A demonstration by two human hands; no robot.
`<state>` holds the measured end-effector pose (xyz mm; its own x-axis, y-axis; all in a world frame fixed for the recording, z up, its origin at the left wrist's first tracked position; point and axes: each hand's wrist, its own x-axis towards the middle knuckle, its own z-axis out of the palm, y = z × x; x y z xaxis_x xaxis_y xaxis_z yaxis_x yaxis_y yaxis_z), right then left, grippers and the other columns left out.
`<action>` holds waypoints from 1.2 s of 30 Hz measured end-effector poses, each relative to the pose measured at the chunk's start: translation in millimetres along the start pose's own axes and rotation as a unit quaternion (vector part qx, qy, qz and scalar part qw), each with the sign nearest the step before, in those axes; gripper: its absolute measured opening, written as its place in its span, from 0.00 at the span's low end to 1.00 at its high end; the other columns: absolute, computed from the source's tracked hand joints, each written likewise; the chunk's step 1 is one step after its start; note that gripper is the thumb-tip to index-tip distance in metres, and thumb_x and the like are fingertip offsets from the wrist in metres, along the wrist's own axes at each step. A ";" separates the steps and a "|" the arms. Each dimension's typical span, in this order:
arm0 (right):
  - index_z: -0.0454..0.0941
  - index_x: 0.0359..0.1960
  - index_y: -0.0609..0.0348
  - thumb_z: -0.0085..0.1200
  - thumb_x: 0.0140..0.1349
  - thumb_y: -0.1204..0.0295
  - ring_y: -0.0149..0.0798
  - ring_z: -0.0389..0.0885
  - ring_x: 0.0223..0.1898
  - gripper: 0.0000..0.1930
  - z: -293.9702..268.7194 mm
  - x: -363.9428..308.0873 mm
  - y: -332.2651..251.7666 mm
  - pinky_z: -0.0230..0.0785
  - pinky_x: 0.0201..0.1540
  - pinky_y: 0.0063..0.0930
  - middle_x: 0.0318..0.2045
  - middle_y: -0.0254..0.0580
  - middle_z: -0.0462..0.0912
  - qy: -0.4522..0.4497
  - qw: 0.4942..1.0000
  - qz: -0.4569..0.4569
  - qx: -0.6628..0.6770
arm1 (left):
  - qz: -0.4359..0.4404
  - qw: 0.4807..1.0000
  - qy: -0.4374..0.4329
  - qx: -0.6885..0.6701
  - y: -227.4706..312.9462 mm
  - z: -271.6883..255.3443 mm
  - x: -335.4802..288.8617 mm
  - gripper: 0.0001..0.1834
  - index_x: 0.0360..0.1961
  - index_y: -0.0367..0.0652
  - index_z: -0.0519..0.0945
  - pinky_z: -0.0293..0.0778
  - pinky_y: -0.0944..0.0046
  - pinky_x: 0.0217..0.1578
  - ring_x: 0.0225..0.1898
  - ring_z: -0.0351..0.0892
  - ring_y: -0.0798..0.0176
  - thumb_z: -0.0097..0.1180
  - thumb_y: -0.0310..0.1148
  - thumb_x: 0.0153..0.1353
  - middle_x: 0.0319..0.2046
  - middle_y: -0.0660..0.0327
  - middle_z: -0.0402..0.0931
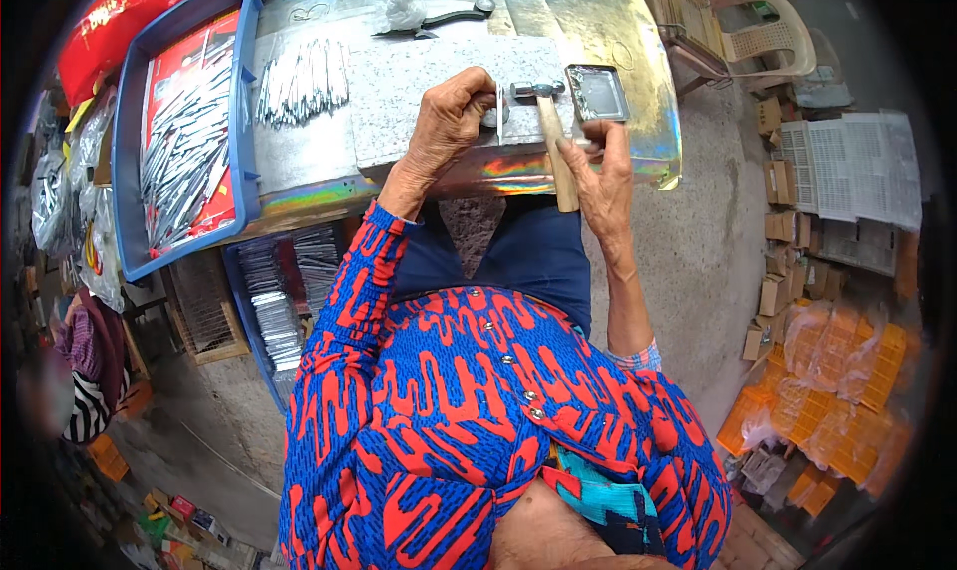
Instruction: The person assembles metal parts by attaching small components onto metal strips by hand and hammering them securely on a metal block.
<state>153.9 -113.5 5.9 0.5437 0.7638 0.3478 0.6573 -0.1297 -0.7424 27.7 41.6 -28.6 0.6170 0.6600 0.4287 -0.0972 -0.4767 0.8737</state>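
My left hand (pixel 451 123) is closed in a pinch at the right side of a speckled stone slab (pixel 399 96). A thin, pale metal strip (pixel 501 114) stands at its fingertips, and part of a round metal piece shows under them. A hammer (pixel 554 146) lies just to the right, its head on the slab and its wooden handle hanging over the near edge. Beside the handle is my right hand (pixel 604 176), fingers curled and thumb close to the wood. Whatever those fingers hold, if anything, is hidden. Beyond them sits a small metal tray (pixel 601 93) with small bits along its edge.
Thin metal rods (pixel 304 81) lie in a pile left of the slab. A blue crate (pixel 244 121) of similar pieces stands further left. Behind the slab are a black-handled tool (pixel 459 16) and a plastic bag (pixel 401 9). Orange crates (pixel 837 361) and a chair (pixel 773 41) stand at right.
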 end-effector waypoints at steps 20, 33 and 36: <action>0.72 0.38 0.60 0.47 0.61 0.72 0.25 0.67 0.17 0.07 -38.0 8.1 -84.5 0.57 0.18 0.19 0.20 0.33 0.72 0.109 0.983 -0.137 0.050 | -0.009 0.999 -0.002 -0.039 -1.7 -0.7 -3.3 0.02 0.27 0.36 0.71 0.68 0.75 0.29 0.28 0.71 0.76 0.49 0.20 0.56 0.23 0.64 0.75; 0.69 0.25 0.62 0.45 0.62 0.66 0.32 0.67 0.11 0.12 -6.9 -5.5 2.5 0.55 0.11 0.26 0.13 0.40 0.69 -0.085 0.986 0.119 0.082 | -0.007 1.000 -0.004 -0.004 4.9 -3.6 -0.9 0.01 0.27 0.36 0.72 0.69 0.72 0.27 0.26 0.75 0.71 0.52 0.22 0.54 0.23 0.61 0.75; 0.69 0.24 0.59 0.44 0.64 0.62 0.19 0.62 0.11 0.15 1.2 -10.4 7.9 0.52 0.09 0.14 0.13 0.29 0.66 -0.110 0.922 0.250 0.276 | -0.037 0.999 -0.011 -0.037 -3.5 -2.4 -2.7 0.03 0.28 0.36 0.74 0.69 0.75 0.29 0.28 0.73 0.75 0.51 0.24 0.57 0.25 0.64 0.77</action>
<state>152.9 -121.7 -4.3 0.5482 0.8129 -0.1965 -0.0453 -0.2057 -0.9776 24.5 42.8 -32.2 0.6417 0.6787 0.3573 -0.1070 -0.3821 0.9179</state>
